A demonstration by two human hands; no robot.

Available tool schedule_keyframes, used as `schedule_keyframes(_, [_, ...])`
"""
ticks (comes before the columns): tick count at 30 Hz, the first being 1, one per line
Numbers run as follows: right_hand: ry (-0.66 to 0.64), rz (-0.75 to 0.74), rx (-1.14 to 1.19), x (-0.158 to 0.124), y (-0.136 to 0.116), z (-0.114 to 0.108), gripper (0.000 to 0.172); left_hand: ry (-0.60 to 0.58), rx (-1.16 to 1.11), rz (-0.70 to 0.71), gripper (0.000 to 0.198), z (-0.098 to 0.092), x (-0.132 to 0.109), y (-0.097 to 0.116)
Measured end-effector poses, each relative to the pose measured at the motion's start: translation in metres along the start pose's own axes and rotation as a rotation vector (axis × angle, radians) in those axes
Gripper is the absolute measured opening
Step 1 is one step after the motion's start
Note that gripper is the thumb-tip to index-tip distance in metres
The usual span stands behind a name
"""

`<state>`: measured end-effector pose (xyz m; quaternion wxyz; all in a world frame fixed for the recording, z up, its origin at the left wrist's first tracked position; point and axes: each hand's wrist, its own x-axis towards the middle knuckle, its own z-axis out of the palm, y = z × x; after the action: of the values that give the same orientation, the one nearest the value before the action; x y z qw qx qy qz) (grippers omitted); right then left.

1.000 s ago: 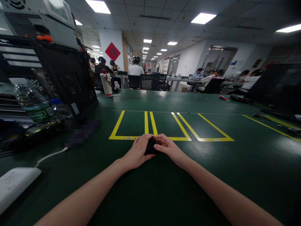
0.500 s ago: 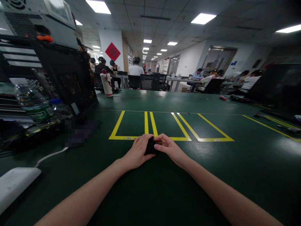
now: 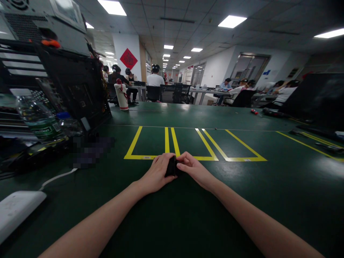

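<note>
A small black object (image 3: 171, 167), box-like in outline, rests at the middle of the green table (image 3: 172, 222), just in front of the yellow tape frames (image 3: 199, 158). My left hand (image 3: 159, 172) is wrapped round its left side, fingers over the top and thumb along the lower edge. At its right side is my right hand (image 3: 192, 167), thumb and index finger bent together at the edge of the object. Whatever lies between those fingertips is too dark and small to make out.
On the left stand a black computer case (image 3: 72, 86), a plastic bottle (image 3: 37, 118) and a white power strip (image 3: 20, 211) with a cable. A white cylinder (image 3: 122, 96) stands at the far edge. Dark tools (image 3: 329, 147) lie right. People sit beyond.
</note>
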<state>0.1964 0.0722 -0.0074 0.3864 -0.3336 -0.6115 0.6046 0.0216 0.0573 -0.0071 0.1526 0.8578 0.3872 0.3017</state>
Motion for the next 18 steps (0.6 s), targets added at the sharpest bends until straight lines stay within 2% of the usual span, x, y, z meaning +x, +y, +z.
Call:
schedule_keyframes(5, [-0.008,0.047,-0.024,0.0007,-0.0017,-0.0003,0.024,0.001,0.001,0.003,0.059,0.0005,-0.0003,-0.0002])
schedule_keyframes(10, [-0.08,0.001,0.031,0.0,-0.0019,0.0,0.034,-0.009,0.0,0.004,0.057,-0.0006,-0.0008,0.0004])
schedule_keyframes(15, [-0.041,-0.031,0.047,0.0004,0.0012,0.0019,0.021,0.01,0.016,0.018,0.059,0.0019,0.0002,-0.0015])
schedule_keyframes(18, [-0.013,-0.009,0.015,0.0,0.0004,0.0024,0.023,0.011,0.013,0.019,0.059,0.0018,0.0005,-0.0007])
